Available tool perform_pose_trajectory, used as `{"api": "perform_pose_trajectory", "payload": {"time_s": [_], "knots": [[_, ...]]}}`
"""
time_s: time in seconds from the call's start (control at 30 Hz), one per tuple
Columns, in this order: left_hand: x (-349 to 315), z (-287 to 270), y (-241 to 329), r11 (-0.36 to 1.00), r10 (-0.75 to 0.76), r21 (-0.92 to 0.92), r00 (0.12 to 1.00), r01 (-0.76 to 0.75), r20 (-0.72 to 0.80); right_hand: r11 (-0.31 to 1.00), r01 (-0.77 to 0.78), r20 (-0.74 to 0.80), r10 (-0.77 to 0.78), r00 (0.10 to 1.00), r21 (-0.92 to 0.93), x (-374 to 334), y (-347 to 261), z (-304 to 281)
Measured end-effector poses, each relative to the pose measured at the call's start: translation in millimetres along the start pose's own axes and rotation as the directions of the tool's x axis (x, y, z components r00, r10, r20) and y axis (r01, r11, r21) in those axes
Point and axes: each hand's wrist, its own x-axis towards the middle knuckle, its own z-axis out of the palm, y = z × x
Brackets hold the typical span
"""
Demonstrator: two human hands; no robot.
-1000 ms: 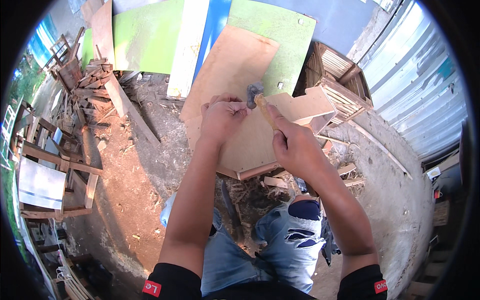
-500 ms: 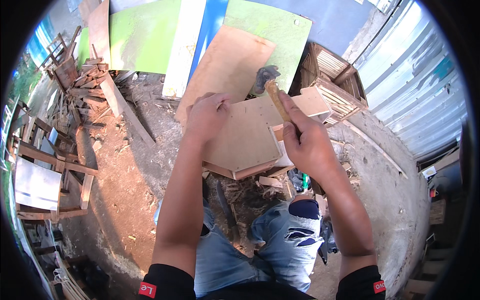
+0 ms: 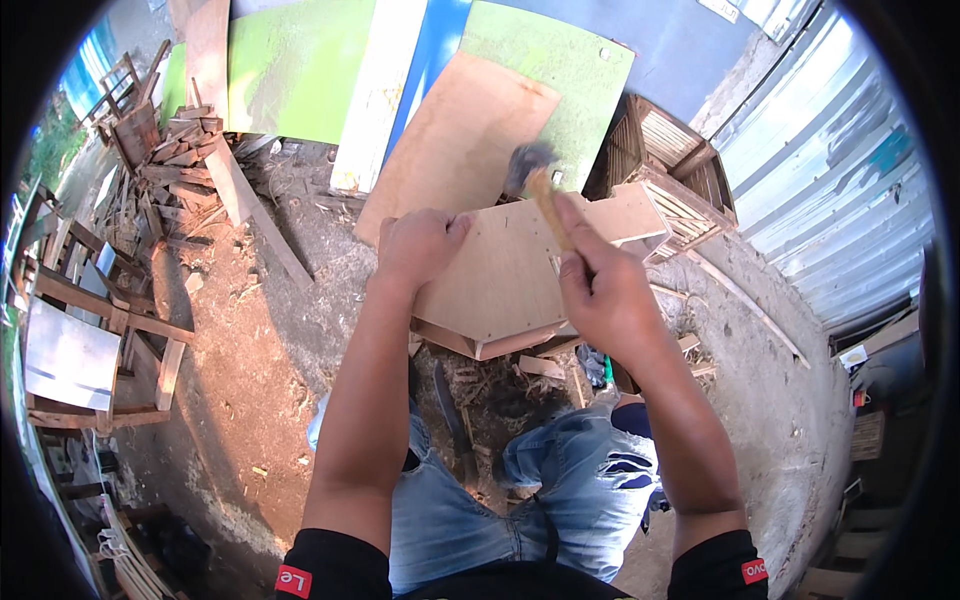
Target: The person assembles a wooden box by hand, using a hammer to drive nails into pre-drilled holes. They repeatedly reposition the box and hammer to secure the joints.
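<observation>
The hammer [image 3: 550,210] has a dark grey head and yellow-brown handle. The box [image 3: 490,270] is pale tan, dark-specked along its lower edge. The plywood sheet [image 3: 455,140] is peach-brown; the board [image 3: 585,65] past its right edge is mottled lime green. The jeans [image 3: 450,530] are faded blue, the sleeves [image 3: 345,560] black with red patches [image 3: 294,581].

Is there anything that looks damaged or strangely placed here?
Yes: the faded blue denim jeans are ripped near the right knee. A long dark knife-like tool lies on the ground between the legs, where a foot might touch it.
</observation>
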Motion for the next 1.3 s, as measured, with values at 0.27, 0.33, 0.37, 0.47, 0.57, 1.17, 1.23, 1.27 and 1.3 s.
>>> {"api": "perform_pose_trajectory", "payload": {"time_s": [0.27, 0.33, 0.37, 0.47, 0.57, 1.17, 1.23, 1.27, 1.3], "knots": [[0.6, 2.3, -1.4, 0.999, 0.022, 0.024, 0.999, -0.021, -0.026, 0.978, 0.198, -0.148, -0.207, 0.967, -0.071, -8.2, 3.9, 3.7], [0.9, 3.1, -1.7, 0.999, 0.034, 0.034, 0.999, -0.032, -0.042, 0.973, 0.187, -0.087, -0.200, 0.976, -0.132, -8.0, 5.4, 5.8], [0.7, 3.4, -2.2, 0.999, 0.037, 0.028, 0.998, -0.035, -0.050, 0.955, 0.246, -0.081, -0.262, 0.962, -0.167, -6.5, 5.7, 7.5], [1.5, 3.6, -2.6, 0.998, 0.049, 0.028, 0.997, -0.047, -0.056, 0.960, 0.101, 0.133, -0.068, 0.989, -0.261, 1.7, 5.8, 11.6], [1.8, 3.7, -2.1, 0.999, 0.037, 0.040, 0.998, -0.035, -0.053, 0.971, 0.141, 0.074, -0.129, 0.989, -0.194, 5.5, 5.0, 4.3], [4.0, 3.0, -1.8, 1.000, 0.011, 0.019, 1.000, -0.011, -0.012, 0.973, 0.190, -0.060, -0.199, 0.978, -0.129, -3.4, 1.4, 6.9], [4.8, 1.5, -0.9, 0.999, 0.032, 0.024, 0.999, -0.032, -0.016, 0.970, 0.058, 0.125, -0.029, 0.992, -0.236, -0.5, 4.0, 10.6], [4.3, 0.9, -0.5, 0.998, 0.042, 0.038, 0.999, -0.041, -0.025, 0.987, 0.049, 0.074, -0.038, 0.997, -0.152, -1.2, 5.5, 10.2], [2.6, 1.4, -0.1, 0.998, 0.034, 0.050, 0.999, -0.035, 0.003, 0.989, 0.118, 0.026, -0.116, 0.993, -0.094, -2.5, 6.7, 10.5]]}}
